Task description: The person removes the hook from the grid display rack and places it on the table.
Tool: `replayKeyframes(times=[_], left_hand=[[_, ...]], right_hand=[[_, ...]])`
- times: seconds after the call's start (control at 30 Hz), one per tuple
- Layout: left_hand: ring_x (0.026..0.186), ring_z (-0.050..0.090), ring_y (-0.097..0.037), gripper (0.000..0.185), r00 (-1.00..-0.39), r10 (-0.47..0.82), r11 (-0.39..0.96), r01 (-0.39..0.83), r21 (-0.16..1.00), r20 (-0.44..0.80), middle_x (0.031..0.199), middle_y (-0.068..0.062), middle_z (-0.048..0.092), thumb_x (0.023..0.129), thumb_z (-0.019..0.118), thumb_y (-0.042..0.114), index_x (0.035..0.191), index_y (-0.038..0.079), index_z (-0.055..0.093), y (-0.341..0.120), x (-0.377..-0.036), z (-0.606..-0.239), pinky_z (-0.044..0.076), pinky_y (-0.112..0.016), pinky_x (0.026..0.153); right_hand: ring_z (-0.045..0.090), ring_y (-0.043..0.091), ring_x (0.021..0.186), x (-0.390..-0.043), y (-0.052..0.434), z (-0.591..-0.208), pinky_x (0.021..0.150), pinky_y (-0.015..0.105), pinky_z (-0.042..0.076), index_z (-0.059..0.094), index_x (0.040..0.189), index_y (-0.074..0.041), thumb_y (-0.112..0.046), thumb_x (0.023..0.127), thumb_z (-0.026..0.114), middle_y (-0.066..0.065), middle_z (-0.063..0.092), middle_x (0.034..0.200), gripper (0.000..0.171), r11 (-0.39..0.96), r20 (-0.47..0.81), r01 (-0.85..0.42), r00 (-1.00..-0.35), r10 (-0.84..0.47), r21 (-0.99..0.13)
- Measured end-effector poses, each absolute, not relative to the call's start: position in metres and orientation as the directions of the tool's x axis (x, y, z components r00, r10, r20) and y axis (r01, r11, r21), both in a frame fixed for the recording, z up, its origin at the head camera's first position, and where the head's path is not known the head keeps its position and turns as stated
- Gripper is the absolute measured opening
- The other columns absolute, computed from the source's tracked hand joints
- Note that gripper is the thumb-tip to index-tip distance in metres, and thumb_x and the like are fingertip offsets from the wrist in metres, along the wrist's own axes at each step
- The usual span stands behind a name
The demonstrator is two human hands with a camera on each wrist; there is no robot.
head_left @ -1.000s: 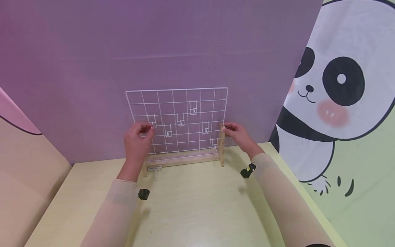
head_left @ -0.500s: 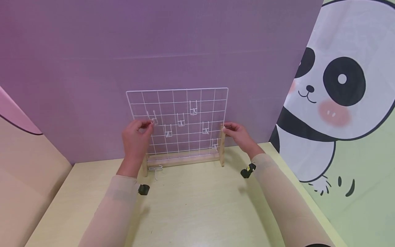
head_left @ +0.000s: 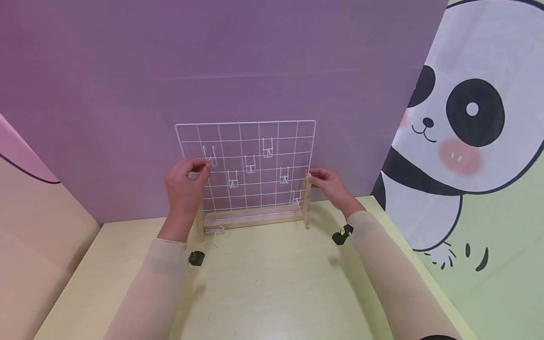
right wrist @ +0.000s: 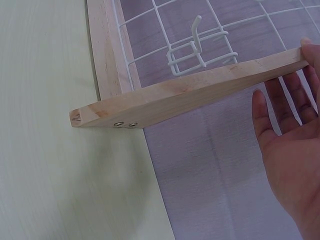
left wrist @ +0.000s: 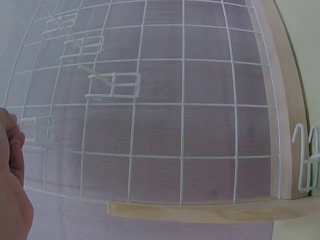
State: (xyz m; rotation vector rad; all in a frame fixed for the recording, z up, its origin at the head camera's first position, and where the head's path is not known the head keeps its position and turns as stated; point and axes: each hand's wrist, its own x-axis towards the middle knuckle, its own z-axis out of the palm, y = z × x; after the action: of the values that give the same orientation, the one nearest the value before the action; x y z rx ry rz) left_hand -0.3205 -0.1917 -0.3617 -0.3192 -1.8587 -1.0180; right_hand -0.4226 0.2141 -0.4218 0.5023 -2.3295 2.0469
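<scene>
A white wire grid panel [head_left: 246, 123] stands upright in a wooden stand with a base bar [head_left: 255, 220]. Near its upper left, my left hand [head_left: 184, 186] pinches a white wire hook [head_left: 214, 156] between thumb and fingers. The hook's two upper prongs rise in front of the grid; the left wrist view shows the hook [left wrist: 36, 128] only faintly, so whether it is latched cannot be told. At the right side, my right hand [head_left: 333, 186] grips the top of the wooden post [right wrist: 175, 92], thumb on one side and fingers on the other.
Several more hooks hang on the grid, among them an upper one [head_left: 267, 151], a middle one [head_left: 250, 166] and a low right one [right wrist: 197, 52]. A loose hook [head_left: 215, 231] lies on the table [head_left: 263, 283] by the stand's left foot. A purple backdrop [head_left: 255, 56] stands behind.
My left hand has moved up and slightly left, raising the hook it pinches along the grid. The right hand stays on the post.
</scene>
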Motion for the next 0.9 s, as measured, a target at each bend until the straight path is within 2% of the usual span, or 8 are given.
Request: replayKeyframes(times=[0.13, 0.27, 0.5, 0.63, 0.9], left_hand=[[0.090, 0.075, -0.032, 0.007, -0.500, -0.195, 0.621, 0.603, 0.501, 0.844, 0.100, -0.018, 0.080, 0.098, 0.082, 0.002, 0.101, -0.005, 0.081, -0.192, -0.320, -0.361, 0.058, -0.023, 0.081], [0.089, 0.074, -0.031, 0.006, -0.485, -0.190, 0.615, 0.619, 0.488, 0.854, 0.099, -0.020, 0.079, 0.098, 0.081, 0.001, 0.100, -0.005, 0.080, -0.192, -0.319, -0.361, 0.053, -0.016, 0.083], [0.086, 0.072, -0.031, 0.007, -0.466, -0.186, 0.604, 0.640, 0.474, 0.865, 0.097, -0.017, 0.079, 0.098, 0.082, 0.001, 0.098, -0.006, 0.080, -0.193, -0.316, -0.363, 0.049, -0.013, 0.084], [0.086, 0.071, -0.028, 0.006, -0.471, -0.187, 0.606, 0.636, 0.478, 0.862, 0.096, -0.017, 0.079, 0.097, 0.083, -0.001, 0.098, -0.006, 0.080, -0.195, -0.314, -0.365, 0.049, -0.013, 0.083], [0.083, 0.069, -0.025, 0.003, -0.470, -0.179, 0.616, 0.632, 0.471, 0.864, 0.091, -0.017, 0.078, 0.095, 0.082, -0.003, 0.095, -0.006, 0.080, -0.199, -0.308, -0.367, 0.050, -0.017, 0.080]], right_hand=[[0.072, 0.010, 0.105, -0.423, 0.214, -0.423, 0.103, 0.030, 0.059, 0.065, 0.142, 0.009, -0.006, 0.109, 0.068, -0.003, 0.076, 0.117, 0.037, 0.092, 0.203, -0.230, -0.950, -0.236, -0.969], [0.072, 0.011, 0.107, -0.422, 0.214, -0.423, 0.105, 0.032, 0.059, 0.064, 0.143, 0.009, -0.007, 0.109, 0.068, -0.001, 0.075, 0.118, 0.037, 0.089, 0.203, -0.229, -0.950, -0.236, -0.969], [0.072, 0.012, 0.108, -0.423, 0.215, -0.423, 0.117, 0.049, 0.052, 0.065, 0.144, 0.007, -0.011, 0.110, 0.069, 0.002, 0.076, 0.121, 0.038, 0.101, 0.190, -0.218, -0.953, -0.238, -0.971], [0.073, 0.013, 0.107, -0.424, 0.215, -0.422, 0.120, 0.054, 0.049, 0.066, 0.144, 0.006, -0.012, 0.110, 0.070, 0.002, 0.077, 0.120, 0.039, 0.111, 0.192, -0.223, -0.952, -0.240, -0.968], [0.072, 0.012, 0.107, -0.421, 0.214, -0.420, 0.119, 0.053, 0.050, 0.066, 0.145, 0.006, -0.013, 0.110, 0.070, 0.022, 0.072, 0.134, 0.040, 0.109, 0.199, -0.232, -0.947, -0.251, -0.967]])
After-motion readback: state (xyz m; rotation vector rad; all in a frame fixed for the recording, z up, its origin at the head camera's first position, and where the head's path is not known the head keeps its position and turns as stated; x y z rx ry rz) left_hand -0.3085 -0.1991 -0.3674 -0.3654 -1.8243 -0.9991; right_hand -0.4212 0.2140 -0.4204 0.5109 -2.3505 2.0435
